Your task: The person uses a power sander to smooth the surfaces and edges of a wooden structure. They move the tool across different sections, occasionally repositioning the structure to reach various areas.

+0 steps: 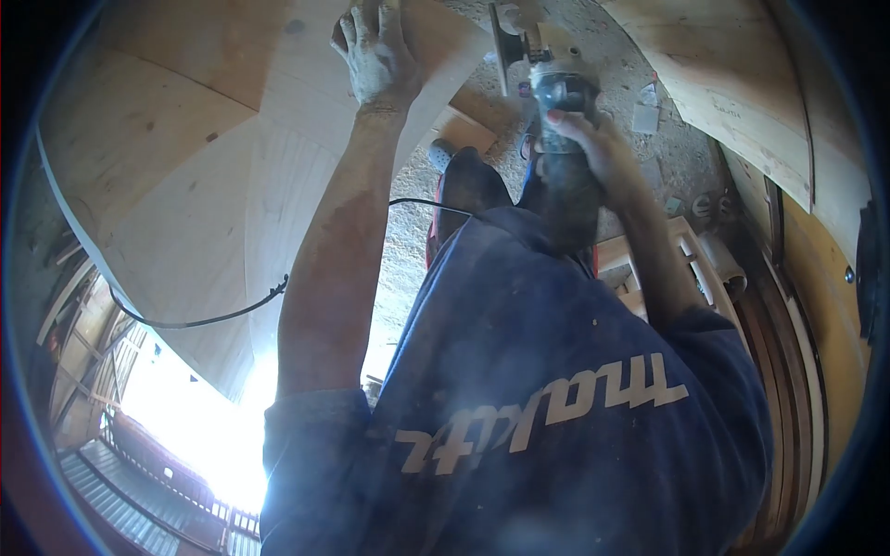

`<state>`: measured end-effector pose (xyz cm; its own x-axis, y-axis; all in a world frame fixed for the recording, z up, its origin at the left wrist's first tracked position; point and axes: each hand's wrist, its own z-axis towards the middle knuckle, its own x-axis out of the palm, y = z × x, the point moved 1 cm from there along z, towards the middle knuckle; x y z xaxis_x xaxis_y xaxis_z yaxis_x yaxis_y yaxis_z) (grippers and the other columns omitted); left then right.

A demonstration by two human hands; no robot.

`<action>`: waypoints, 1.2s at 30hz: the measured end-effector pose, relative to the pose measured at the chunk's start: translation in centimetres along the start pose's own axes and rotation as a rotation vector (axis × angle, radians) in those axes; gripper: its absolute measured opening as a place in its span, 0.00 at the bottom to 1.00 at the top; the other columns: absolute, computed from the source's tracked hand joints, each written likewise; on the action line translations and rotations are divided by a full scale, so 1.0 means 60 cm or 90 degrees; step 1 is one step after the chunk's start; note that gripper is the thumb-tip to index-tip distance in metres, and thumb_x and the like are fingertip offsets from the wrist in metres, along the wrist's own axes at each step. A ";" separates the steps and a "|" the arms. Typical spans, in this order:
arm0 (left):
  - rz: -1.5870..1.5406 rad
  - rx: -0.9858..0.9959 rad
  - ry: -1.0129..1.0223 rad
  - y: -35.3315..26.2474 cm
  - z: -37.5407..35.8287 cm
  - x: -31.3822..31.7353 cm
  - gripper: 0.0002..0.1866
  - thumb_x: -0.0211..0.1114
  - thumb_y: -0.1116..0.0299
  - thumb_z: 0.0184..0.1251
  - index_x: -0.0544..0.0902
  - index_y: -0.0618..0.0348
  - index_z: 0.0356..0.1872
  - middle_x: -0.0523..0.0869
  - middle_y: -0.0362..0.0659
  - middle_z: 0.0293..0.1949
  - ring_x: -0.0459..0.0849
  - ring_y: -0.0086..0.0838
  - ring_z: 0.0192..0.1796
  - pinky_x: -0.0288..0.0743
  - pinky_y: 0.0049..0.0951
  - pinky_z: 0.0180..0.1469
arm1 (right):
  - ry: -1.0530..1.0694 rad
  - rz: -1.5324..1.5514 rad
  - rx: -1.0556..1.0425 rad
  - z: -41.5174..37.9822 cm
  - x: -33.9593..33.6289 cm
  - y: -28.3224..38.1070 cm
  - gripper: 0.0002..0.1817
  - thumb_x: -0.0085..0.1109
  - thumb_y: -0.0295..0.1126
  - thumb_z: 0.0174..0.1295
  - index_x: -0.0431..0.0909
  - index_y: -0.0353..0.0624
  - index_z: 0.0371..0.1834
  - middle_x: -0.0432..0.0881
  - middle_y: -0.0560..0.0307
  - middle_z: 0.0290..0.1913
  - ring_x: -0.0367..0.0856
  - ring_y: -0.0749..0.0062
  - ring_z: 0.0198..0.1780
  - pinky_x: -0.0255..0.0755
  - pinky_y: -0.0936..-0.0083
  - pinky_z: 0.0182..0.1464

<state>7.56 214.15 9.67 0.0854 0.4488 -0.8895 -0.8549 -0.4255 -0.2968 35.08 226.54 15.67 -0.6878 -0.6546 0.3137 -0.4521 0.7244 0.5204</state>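
My right hand [593, 148] is wrapped round the body of an angle grinder [565, 120], held upright off the right edge of a large plywood panel. The grinder's disc [504, 51] faces the panel [250, 157] and stands apart from its edge. On the panel's top surface, near the upper edge of the view, my left hand [378, 60] lies flat with its fingers spread, dusty and holding nothing. A black cord [213, 321] runs over the panel and behind my arm.
Curved plywood [742, 102] rises at the right. An open wooden box [691, 250] stands on the dusty floor below it, beside stacked boards [788, 389]. My feet are under the grinder. Bright light comes in at the lower left.
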 end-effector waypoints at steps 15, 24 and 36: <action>0.045 0.036 -0.024 0.001 0.004 0.010 0.16 0.60 0.66 0.82 0.82 0.45 0.66 0.79 0.48 0.69 0.75 0.50 0.71 0.61 0.56 0.73 | -0.041 0.376 0.107 -0.010 0.075 -0.043 0.27 0.70 0.46 0.71 0.73 0.34 0.56 0.85 0.47 0.40 0.90 0.60 0.34 0.88 0.62 0.36; 0.021 0.039 -0.080 0.025 -0.004 0.030 0.16 0.59 0.66 0.82 0.82 0.45 0.66 0.80 0.49 0.69 0.75 0.50 0.71 0.61 0.56 0.72 | 0.123 -0.016 0.175 0.065 -0.079 0.073 0.30 0.72 0.49 0.68 0.74 0.39 0.61 0.85 0.50 0.40 0.88 0.66 0.34 0.86 0.67 0.35; 0.021 0.039 -0.078 0.034 -0.007 0.036 0.24 0.63 0.73 0.71 0.82 0.45 0.67 0.79 0.48 0.68 0.75 0.49 0.71 0.61 0.55 0.74 | 0.124 -0.298 0.112 0.054 -0.069 0.159 0.33 0.73 0.54 0.66 0.76 0.38 0.60 0.86 0.52 0.39 0.87 0.70 0.30 0.83 0.72 0.32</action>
<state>6.24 213.90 7.00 -0.0039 0.5299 -0.8480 -0.8865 -0.3943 -0.2423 31.75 236.83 16.73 -0.2794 -0.9323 0.2296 -0.7848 0.3595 0.5047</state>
